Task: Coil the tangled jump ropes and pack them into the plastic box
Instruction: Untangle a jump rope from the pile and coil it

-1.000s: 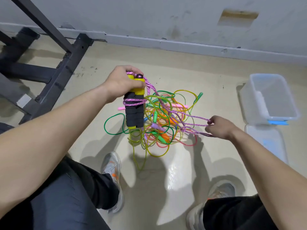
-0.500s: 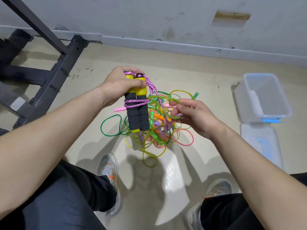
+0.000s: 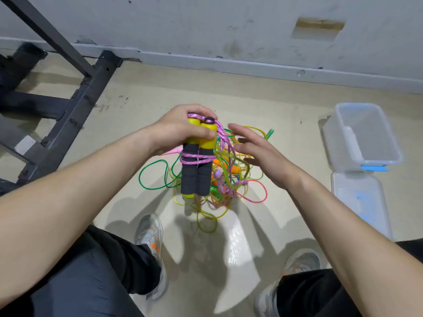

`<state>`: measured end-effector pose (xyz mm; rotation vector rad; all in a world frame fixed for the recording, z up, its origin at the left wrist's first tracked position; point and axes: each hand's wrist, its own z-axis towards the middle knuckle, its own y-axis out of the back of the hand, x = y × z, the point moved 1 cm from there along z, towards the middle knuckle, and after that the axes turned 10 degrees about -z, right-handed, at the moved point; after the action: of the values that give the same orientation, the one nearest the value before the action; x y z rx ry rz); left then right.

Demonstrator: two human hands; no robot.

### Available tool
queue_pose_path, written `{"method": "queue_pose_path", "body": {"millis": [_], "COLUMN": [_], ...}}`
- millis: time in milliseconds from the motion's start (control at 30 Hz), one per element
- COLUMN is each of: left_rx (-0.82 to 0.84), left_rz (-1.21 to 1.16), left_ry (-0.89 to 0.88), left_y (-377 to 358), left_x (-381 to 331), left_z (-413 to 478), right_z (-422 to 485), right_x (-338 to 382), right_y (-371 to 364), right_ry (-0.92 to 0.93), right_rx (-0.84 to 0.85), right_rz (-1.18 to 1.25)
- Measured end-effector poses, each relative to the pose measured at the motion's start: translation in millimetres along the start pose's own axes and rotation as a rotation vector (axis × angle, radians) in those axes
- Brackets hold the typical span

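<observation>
While my left hand [image 3: 180, 129] grips the paired yellow-and-black handles [image 3: 196, 177] bound with pink rope [image 3: 194, 160], my right hand [image 3: 259, 155] hovers, fingers straight, by the tangled jump ropes [image 3: 220, 181] on the floor [image 3: 286, 104]. Off right, the clear plastic box [image 3: 336, 138] stands uncovered, its lid [image 3: 359, 202] lying beside it.

- The left hand [image 3: 180, 129] hides the far side of the paired handles [image 3: 196, 175].
- The right hand [image 3: 258, 154] is motion-blurred and covers part of the rope tangle [image 3: 229, 179] — whether it touches a cord is unclear.
- Which cord joins which handle cannot be told.
- The black metal frame [image 3: 68, 106] runs off the left edge.
</observation>
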<state>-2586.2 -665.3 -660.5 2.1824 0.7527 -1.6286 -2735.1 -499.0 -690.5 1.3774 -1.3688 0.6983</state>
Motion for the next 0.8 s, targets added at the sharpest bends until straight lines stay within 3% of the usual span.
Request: {"method": "queue_pose_path", "body": {"millis": [67,267,433,567,667,800], "left_rx": [0.090,0.090,0.150,0.132,0.049,-0.054], "left_rz": [-0.014,0.002,0.046,-0.077,-0.017,-0.072], "left_ry": [0.016,0.107,0.235,0.244,0.231,0.186], "left_y": [-8.0,-12.2,-10.8,-19.2,-21.2,-19.2], "left_x": [2.1,7.1,13.3,27.4,28.8,29.8], "left_z": [-2.8,-5.8,-9.6,-9.7,-9.0,-8.2], "right_z": [2.5,8.2,8.6,9.5,9.8,11.3], "right_x": [6.1,2.5,2.3,1.1,0.7,-5.4], "right_y": [-3.1,-0.8,-2.2,-4.5,-3.0,-3.3], "right_ry": [0.032,0.032,-0.039,-0.105,-0.155,-0.188], "right_rx": [0.105,-0.066,-0.065,-0.026,-0.081,-0.034], "right_rz": [0.020,-0.104,0.339,0.753,0.790,0.662]}}
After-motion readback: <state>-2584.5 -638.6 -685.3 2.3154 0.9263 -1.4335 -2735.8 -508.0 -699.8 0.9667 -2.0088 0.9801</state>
